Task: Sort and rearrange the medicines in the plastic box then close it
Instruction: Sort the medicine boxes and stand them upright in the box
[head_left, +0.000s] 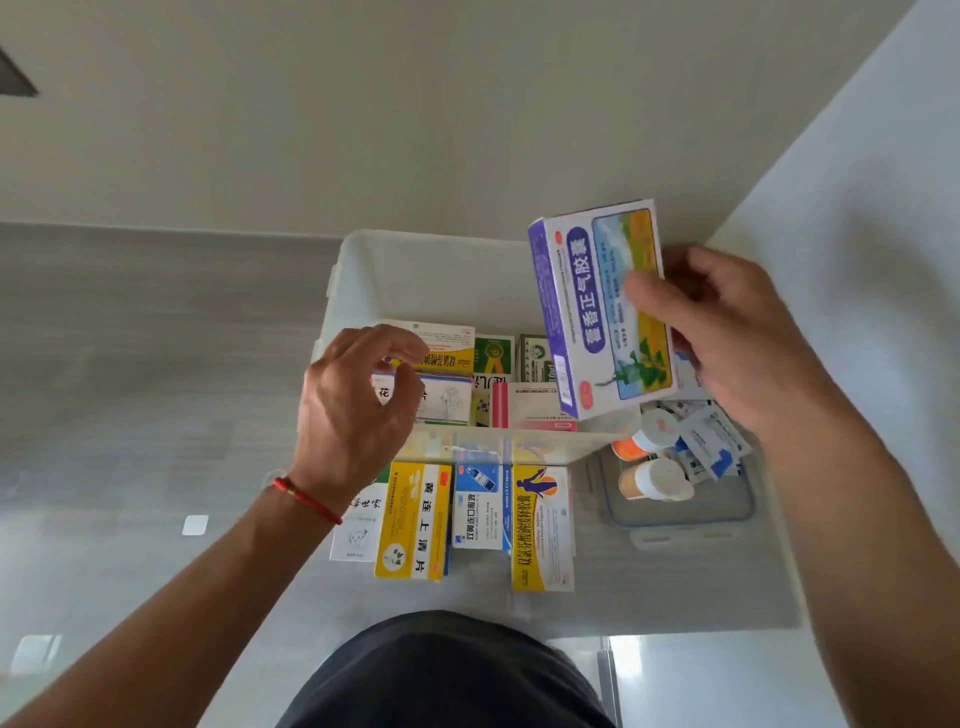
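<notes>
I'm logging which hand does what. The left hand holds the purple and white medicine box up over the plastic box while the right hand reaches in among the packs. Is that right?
The hands are swapped. In the head view the right hand holds the purple and white medicine box up over the plastic box, while the left hand reaches in among the packs.

View: single head-worn camera, wide-angle.
Position: above the person's lap, close over the work area.
Facing: forward and steeply down; wall fills the upper frame.
Nearness: left hand (358, 400) and right hand (727, 338) close to the lens, forearms entering from the bottom corners.
Centre of frame: plastic box (415, 260), seen from above.
Distortion: straight edges bend toward the frame borders.
Shared coverage: one view only.
</notes>
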